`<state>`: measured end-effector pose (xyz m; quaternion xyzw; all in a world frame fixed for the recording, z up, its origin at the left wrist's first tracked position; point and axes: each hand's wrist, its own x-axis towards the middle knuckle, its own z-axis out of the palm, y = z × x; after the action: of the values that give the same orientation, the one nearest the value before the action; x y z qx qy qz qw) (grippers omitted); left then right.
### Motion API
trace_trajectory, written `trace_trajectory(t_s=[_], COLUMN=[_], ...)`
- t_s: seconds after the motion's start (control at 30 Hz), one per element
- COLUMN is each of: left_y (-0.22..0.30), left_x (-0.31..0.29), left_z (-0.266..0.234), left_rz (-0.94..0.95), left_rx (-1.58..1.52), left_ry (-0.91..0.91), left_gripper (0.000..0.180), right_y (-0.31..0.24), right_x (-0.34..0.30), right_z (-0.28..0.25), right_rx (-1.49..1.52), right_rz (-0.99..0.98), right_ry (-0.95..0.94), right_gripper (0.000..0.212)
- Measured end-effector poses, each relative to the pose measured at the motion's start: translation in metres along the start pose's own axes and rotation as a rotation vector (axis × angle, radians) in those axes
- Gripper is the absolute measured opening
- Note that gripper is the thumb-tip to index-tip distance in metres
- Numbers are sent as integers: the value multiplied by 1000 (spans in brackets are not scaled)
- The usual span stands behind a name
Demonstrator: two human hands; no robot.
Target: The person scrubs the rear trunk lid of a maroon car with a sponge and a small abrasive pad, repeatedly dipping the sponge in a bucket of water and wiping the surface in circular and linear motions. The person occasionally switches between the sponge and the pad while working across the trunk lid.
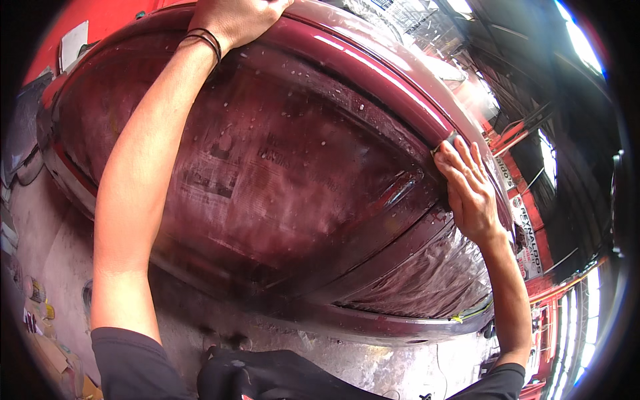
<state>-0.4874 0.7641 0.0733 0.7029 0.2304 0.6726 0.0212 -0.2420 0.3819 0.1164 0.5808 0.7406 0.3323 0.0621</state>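
Note:
A dark red car body stretches across the view, with a glossy roof edge [373, 63] along its upper right. Below that edge, a window area is covered with printed paper [280, 193] coated in dark red spray. My right hand [470, 190] lies on the roof edge with its fingers stretched over a small dark grey pad [445, 142], pressing it against the painted surface. Only the pad's edge shows beside the fingertips. My left hand [237, 21] rests at the upper part of the roof edge, its fingers mostly cut off by the frame.
Crinkled plastic film [427, 270] covers another window nearer my right arm. White spots are scattered over the car body. Cans and cardboard [53, 353] lie on the floor at the lower left. Signs [527, 233] hang on a red wall at the right.

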Motion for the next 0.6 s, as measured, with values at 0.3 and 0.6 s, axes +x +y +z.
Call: trace_trajectory(t_s=[0.3,0.6], left_y=[-33,-11], left_x=[3,4], left_z=[10,10], left_rz=[17,16], left_rx=[-49,1], left_ry=[-98,-57], left_gripper=[36,34], right_y=[-37,-21], right_x=[128,-63], right_z=[26,1], right_rx=[155,67], right_rz=[-155,410], right_ry=[137,120], right_gripper=[59,57])
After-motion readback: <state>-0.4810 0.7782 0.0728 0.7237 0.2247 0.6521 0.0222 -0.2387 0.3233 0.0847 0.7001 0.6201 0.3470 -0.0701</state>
